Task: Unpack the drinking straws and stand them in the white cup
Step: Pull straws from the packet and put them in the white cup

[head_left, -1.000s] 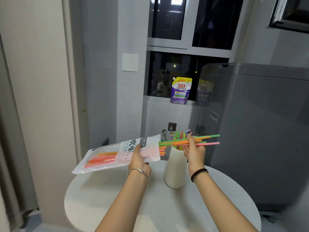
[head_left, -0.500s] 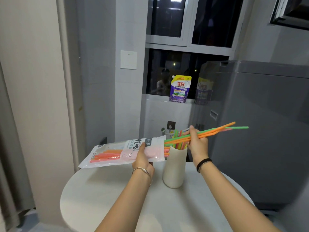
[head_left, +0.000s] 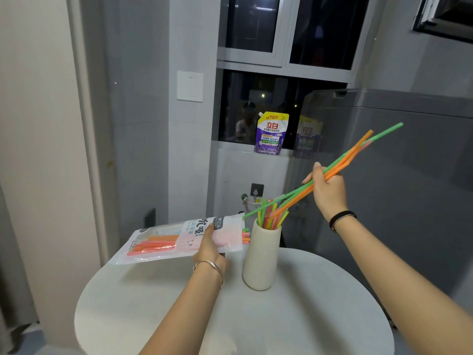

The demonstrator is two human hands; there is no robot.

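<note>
My left hand (head_left: 210,248) grips a clear straw packet (head_left: 163,242) held level above the round table, its open end pointing right with orange, pink and green straw tips poking out. A tall white cup (head_left: 260,262) stands on the table just right of the packet and holds several coloured straws. My right hand (head_left: 326,190) is raised up and to the right of the cup, pinching a few long straws (head_left: 355,152), green, orange and pink. They slant down to the left, their lower ends just above the cup's mouth.
The white round table (head_left: 294,326) bears the cup. A purple detergent pouch (head_left: 271,133) stands on the window sill behind. A grey appliance (head_left: 409,190) fills the right side, and a wall with a socket (head_left: 256,189) is behind the cup.
My right hand has lifted and moved right with the straws, pulling them clear of the packet and tilting them from level to steeply slanted. The packet has sunk slightly.
</note>
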